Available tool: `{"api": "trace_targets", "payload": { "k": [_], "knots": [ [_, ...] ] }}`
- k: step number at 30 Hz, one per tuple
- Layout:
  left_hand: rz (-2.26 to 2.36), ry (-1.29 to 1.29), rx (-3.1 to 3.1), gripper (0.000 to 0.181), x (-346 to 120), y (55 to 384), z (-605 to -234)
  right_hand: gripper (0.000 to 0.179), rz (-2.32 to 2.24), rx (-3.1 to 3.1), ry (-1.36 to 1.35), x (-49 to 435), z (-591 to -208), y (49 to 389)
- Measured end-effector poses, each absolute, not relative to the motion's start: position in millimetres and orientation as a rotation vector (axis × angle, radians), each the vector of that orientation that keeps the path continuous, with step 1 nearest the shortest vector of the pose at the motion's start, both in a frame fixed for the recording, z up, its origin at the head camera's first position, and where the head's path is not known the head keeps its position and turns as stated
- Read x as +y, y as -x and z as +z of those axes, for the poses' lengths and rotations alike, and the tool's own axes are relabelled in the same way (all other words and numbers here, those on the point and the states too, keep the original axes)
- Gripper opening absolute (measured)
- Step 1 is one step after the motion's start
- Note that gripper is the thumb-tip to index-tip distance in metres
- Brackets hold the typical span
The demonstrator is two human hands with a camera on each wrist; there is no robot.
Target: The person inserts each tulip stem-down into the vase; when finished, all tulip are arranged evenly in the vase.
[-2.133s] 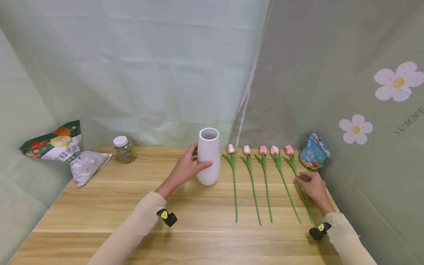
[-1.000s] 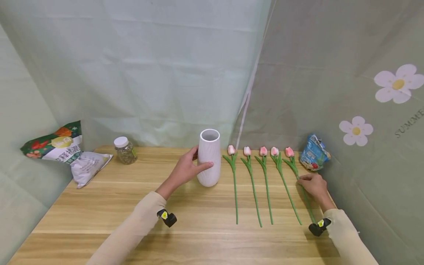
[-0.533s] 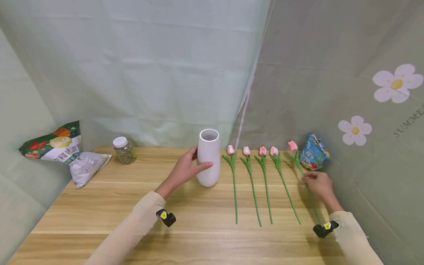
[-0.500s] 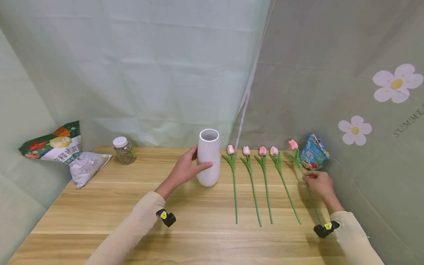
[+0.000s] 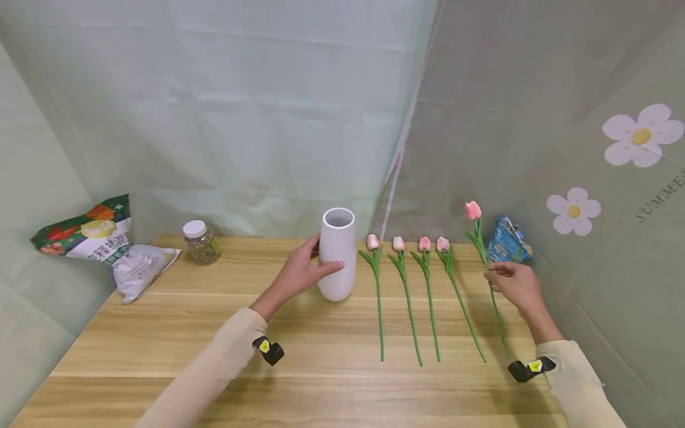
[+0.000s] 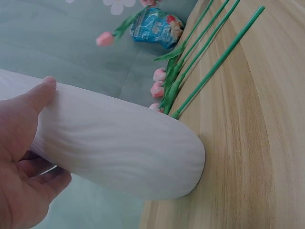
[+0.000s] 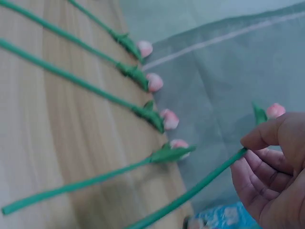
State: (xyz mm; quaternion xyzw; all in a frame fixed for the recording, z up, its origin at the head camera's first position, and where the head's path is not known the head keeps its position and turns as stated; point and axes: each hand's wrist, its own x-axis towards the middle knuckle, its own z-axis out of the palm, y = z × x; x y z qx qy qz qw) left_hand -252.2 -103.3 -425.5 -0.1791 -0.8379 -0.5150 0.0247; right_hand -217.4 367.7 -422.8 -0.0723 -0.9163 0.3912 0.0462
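My left hand (image 5: 299,270) grips a tall white ribbed vase (image 5: 338,255), thumb across its front and fingers behind it. The vase stands upright on the table, and its open mouth faces up. In the right wrist view, my right hand (image 7: 276,167) pinches the green stem of a pink artificial tulip (image 7: 190,191) between thumb and fingers. This tulip's pink head (image 5: 473,210) is raised above the row, its stem slanting down below the hand. Several other tulips (image 5: 430,297) lie side by side between the vase and my right hand, heads toward the back wall.
Behind the right hand sits a blue snack bag (image 5: 508,241), partly covered by it. A clear jar (image 5: 202,246) with a white lid stands at the back left, beside a green and white bag (image 5: 107,238). Cloth walls (image 5: 241,119) enclose the wooden table (image 5: 299,380).
My right hand has taken hold of the rightmost tulip by its stem and lifted it, the head rising off the table. The left hand and the vase have stayed in place.
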Motion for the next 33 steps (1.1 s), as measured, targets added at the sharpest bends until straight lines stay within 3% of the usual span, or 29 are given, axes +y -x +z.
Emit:
{"api": "trace_targets", "payload": {
  "k": [18, 33],
  "knots": [
    [-1.579, 0.560, -2.595, 0.078, -103, 252, -425, 0.035, 1.336, -2.599, -0.070, 313, -366, 224],
    [-1.557, 0.555, -2.601, 0.078, -103, 254, -427, 0.042, 1.376, -2.502, -0.189, 272, -325, 234]
  ]
}}
